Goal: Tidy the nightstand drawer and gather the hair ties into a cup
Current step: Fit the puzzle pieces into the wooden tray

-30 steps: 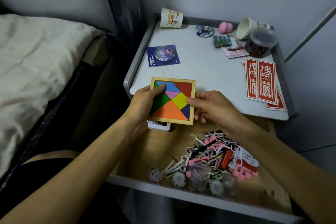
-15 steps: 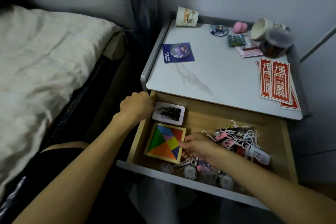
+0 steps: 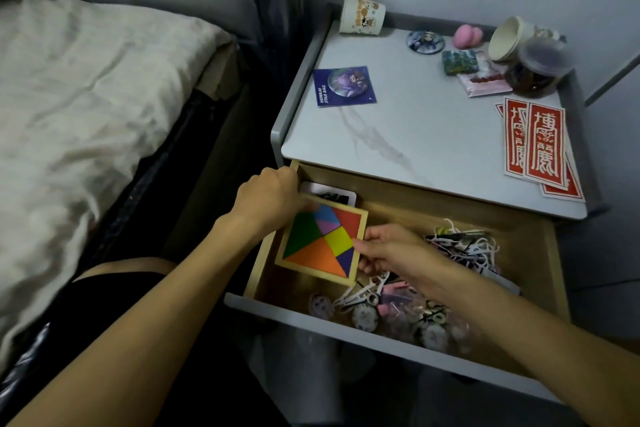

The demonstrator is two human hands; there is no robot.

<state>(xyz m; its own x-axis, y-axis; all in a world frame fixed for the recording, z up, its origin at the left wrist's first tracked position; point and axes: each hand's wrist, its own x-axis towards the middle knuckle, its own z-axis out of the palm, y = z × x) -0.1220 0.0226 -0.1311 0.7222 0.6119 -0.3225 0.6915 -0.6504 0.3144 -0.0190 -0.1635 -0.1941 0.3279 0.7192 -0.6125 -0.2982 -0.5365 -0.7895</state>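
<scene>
In the open drawer (image 3: 294,320), hair ties (image 3: 464,250) tangled with white clips (image 3: 360,295) fill the front and right side. Over its left half both hands hold a tilted puzzle (image 3: 322,243). The left hand (image 3: 266,198) has its fingers curled on the far corner, and the right hand (image 3: 391,250) has its fingers pinching the right edge. A card (image 3: 332,191) lies partly under it. On the surface (image 3: 415,135) beyond are a printed cup (image 3: 362,14), a tipped cup (image 3: 507,40) and a lidded jar (image 3: 536,71) of something dark.

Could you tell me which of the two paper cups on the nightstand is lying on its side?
The back-right cup, beside the lidded jar, with its open mouth showing; the back-left cup stands on end.
</scene>
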